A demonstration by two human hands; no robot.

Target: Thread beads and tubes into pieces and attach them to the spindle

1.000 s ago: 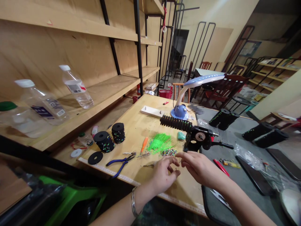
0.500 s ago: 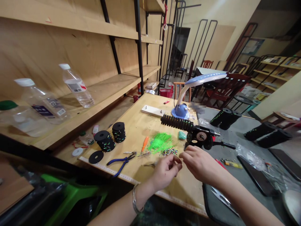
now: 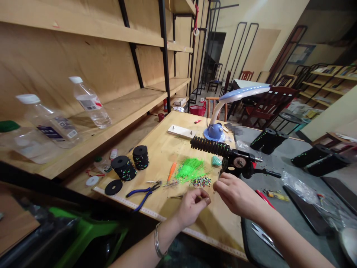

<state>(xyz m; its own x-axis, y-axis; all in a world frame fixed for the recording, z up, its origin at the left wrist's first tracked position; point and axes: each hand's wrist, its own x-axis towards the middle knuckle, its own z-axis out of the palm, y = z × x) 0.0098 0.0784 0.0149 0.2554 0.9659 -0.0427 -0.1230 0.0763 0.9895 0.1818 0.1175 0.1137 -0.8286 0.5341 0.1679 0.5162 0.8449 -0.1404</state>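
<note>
My left hand [image 3: 192,207], with a bangle on its wrist, hovers over the wooden table [image 3: 164,152], its fingers curled in a pinch on something too small to name. My right hand [image 3: 236,195] is just to its right, fingers pinched together too, a small gap between the two hands. Right in front of them lie a small heap of coloured beads [image 3: 200,182] and a bundle of green strands [image 3: 189,167]. Behind my right hand stands a black vise [image 3: 237,166] holding a ribbed black rod [image 3: 209,146].
Blue pliers [image 3: 143,192], an orange-handled tool [image 3: 171,172], stacks of black discs [image 3: 124,167] and a loose disc [image 3: 113,187] lie left. A blue desk lamp [image 3: 216,130] stands behind. Water bottles [image 3: 89,102] sit on the shelf. Black rolls [image 3: 267,140] lie on the grey mat.
My hands have drawn slightly apart. The left hand has dropped a little and curled tighter; the right hand has stayed near the vise.
</note>
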